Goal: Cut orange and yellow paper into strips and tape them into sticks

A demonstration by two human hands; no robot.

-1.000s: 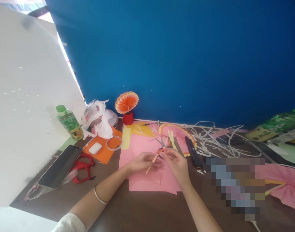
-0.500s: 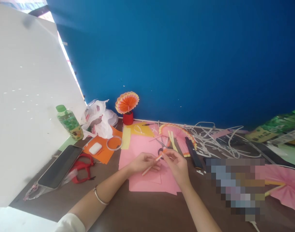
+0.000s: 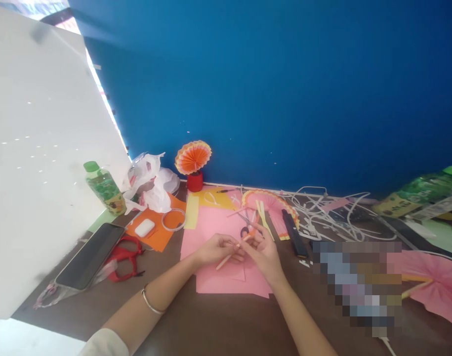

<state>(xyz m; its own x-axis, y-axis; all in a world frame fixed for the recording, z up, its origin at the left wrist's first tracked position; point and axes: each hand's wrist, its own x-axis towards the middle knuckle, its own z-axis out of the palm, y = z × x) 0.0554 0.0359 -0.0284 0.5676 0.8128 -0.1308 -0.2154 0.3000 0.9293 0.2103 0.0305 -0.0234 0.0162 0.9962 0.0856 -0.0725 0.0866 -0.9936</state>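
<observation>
The pink paper sheets (image 3: 226, 277) lie mid-table. Left of them sit the tape ring (image 3: 173, 219), the earbud case (image 3: 144, 227), the red scissors (image 3: 126, 256) and the phone (image 3: 89, 255). Behind them stands the paper fan (image 3: 193, 157); a tangle of cables (image 3: 329, 212) lies to their right.

A thin, pale wooden stick (image 3: 229, 253) with an orange paper strip at its upper end slants over flat pink paper sheets (image 3: 226, 277) on the table.
</observation>
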